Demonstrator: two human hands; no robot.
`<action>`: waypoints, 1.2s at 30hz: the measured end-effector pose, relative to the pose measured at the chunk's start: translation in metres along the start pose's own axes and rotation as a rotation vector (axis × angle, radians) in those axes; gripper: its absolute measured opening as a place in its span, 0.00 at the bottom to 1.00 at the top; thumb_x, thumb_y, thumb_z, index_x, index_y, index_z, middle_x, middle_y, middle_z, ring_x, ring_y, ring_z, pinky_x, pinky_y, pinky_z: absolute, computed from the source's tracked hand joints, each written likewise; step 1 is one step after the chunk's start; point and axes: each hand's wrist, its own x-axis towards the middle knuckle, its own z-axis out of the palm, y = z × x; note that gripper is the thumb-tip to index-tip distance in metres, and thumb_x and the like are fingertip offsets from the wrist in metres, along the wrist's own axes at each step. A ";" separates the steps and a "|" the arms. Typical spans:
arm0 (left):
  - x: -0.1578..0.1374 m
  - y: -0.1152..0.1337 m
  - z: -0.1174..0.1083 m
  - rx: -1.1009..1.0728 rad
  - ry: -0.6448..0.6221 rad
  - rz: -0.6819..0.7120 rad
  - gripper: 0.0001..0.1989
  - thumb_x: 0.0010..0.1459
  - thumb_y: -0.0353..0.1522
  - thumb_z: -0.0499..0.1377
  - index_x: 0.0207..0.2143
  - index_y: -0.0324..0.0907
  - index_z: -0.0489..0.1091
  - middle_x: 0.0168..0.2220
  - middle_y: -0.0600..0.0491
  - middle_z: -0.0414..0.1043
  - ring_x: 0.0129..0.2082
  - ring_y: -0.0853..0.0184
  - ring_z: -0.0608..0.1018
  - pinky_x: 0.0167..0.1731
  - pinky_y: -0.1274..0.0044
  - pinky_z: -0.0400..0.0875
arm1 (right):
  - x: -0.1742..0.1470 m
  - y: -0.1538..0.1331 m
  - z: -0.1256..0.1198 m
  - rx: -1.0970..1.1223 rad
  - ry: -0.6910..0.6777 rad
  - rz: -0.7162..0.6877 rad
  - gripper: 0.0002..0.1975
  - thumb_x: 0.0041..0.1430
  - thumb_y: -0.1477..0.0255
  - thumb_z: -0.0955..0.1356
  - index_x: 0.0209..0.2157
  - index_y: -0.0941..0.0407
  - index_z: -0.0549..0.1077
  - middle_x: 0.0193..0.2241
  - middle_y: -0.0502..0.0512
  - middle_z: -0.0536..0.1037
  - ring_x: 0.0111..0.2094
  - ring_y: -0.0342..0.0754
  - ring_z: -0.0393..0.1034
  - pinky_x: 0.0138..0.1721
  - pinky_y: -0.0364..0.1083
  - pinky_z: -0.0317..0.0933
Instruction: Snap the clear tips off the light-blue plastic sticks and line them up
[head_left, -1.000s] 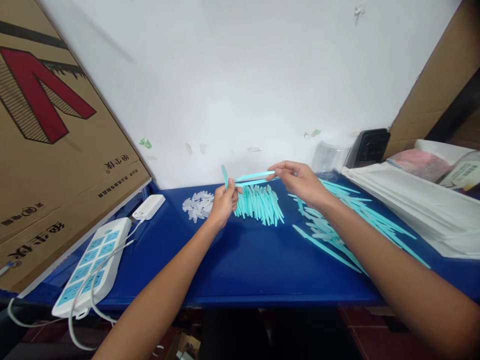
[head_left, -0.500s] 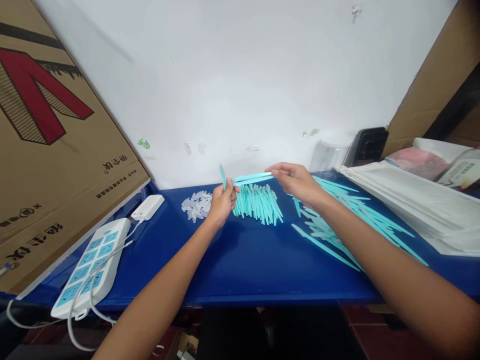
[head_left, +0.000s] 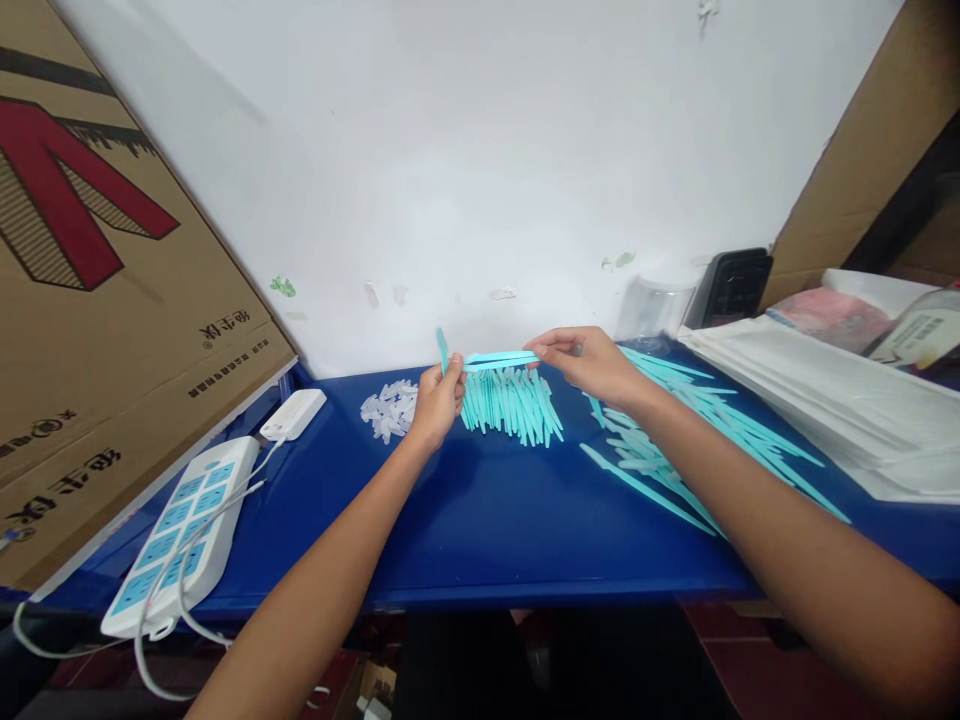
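Slim turquoise eyebrow razors [head_left: 501,360] stretch level between my two hands, above the blue table. My left hand [head_left: 441,402] is closed, pinching their left ends; another turquoise piece [head_left: 442,345] sticks up from behind its thumb. At the right ends, the thumb and fingers of my right hand [head_left: 581,362] are pinched together. Just below lies a neat row of turquoise razors [head_left: 514,405]. Small translucent whitish caps [head_left: 389,410] are heaped left of my left hand. A looser pile of razors [head_left: 739,425] spreads under and beyond my right forearm.
A white power strip [head_left: 184,535] with cables and a small white box [head_left: 294,414] lie at the left, beside a large carton [head_left: 150,330]. White packaging sheets [head_left: 825,400], a clear container [head_left: 654,308] and a black object [head_left: 731,288] stand right. A white wall rises behind.
My right hand has shifted slightly left toward my left hand, and the gap between the held razors looks narrower. Both hands keep their pinch. The camera view has shifted slightly.
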 end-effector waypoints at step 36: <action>-0.001 0.014 -0.009 0.338 -0.253 0.122 0.29 0.63 0.55 0.57 0.22 0.44 0.53 0.20 0.61 0.45 0.19 0.74 0.51 0.19 0.78 0.45 | -0.005 0.003 -0.010 -0.060 -0.611 -0.079 0.22 0.54 0.50 0.75 0.25 0.56 0.78 0.18 0.44 0.60 0.22 0.40 0.46 0.25 0.44 0.46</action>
